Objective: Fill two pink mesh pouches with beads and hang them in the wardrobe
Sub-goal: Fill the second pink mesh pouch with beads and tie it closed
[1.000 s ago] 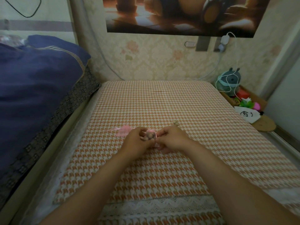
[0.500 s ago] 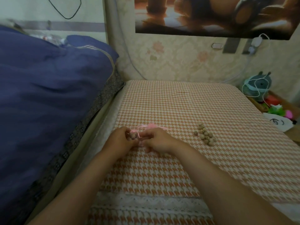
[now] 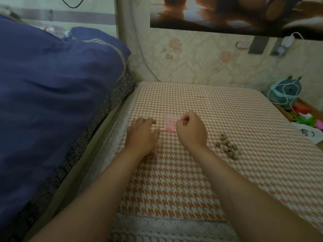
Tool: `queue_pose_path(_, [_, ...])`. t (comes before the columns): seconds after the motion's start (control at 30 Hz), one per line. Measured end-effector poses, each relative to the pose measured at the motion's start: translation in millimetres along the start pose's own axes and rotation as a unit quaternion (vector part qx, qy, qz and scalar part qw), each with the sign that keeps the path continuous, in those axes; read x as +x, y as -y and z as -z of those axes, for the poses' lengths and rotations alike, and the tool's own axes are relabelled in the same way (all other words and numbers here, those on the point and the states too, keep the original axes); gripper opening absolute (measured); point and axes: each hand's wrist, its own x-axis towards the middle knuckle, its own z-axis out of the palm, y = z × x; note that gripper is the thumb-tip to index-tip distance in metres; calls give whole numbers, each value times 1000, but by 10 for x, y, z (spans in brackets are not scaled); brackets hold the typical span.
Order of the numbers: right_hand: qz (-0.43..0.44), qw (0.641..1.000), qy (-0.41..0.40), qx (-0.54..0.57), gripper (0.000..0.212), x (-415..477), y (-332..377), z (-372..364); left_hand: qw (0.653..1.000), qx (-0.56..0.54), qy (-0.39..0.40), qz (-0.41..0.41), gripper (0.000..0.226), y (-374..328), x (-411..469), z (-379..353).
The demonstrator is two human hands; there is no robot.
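Blue quilt (image 3: pixel 52 102) left of the houndstooth mat (image 3: pixel 174 189). Your left hand (image 3: pixel 142 137) rests on the mat, fingers loose, slightly spread. Your right hand (image 3: pixel 191 131) is curled, pinching 1 pink mesh pouch (image 3: pixel 170 123), flat between both hands. Beads (image 3: pixel 228 145) piled just right

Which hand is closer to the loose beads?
The right hand; the beads lie just beyond its outer side on the checked cover, whereas the left hand is on the far side of the pink pouch.

Pink pouch (image 3: pixel 170 123), tan beads (image 3: pixel 229 147), orange-white houndstooth cloth (image 3: pixel 174 180).
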Motion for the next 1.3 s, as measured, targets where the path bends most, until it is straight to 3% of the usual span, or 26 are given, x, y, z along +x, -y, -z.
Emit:
queue_pose_path(0.1, [-23,1000,7,-17,18,110,-87,-10,999,-35,-2,15,43,-29,93,-107])
queue_pose_path(0.2, [-31,992,120,-4,46,163,-179,-52,995,-75,66,32,60,-13,177,-177])
queue_pose_path(0.4, [-40,977,192,79,38,149,-268,-145,983,-127,132,6,65,-100,270,-305])
queue_pose_path(0.6, [-37,975,180,121,21,133,-240,-183,985,-162,52,-35,24,-204,249,-255])
queue_pose_path(0.8, [-127,968,125,178,34,14,-106,130,965,-260,36,-29,47,-384,102,-73])
queue_pose_path(0.87, [-210,946,109,222,23,-41,-27,294,948,-314,49,-1,49,-460,3,-1])
queue_pose_path(0.93, [-298,886,147,324,22,-117,58,494,923,-376,70,29,42,-553,-109,81])
queue_pose_path(0.97, [-323,852,179,371,27,-164,90,600,914,-396,87,29,38,-595,-162,116])
queue_pose_path(1.03, [-324,823,221,410,29,-248,84,763,903,-410,126,5,33,-682,-284,176])
queue_pose_path(1.2, [-284,844,190,413,14,-400,19,1068,907,-407,108,-8,5,-845,-534,208])
queue_pose_path(1.3, [-228,900,165,332,23,-489,13,1246,904,-416,97,1,20,-903,-625,219])
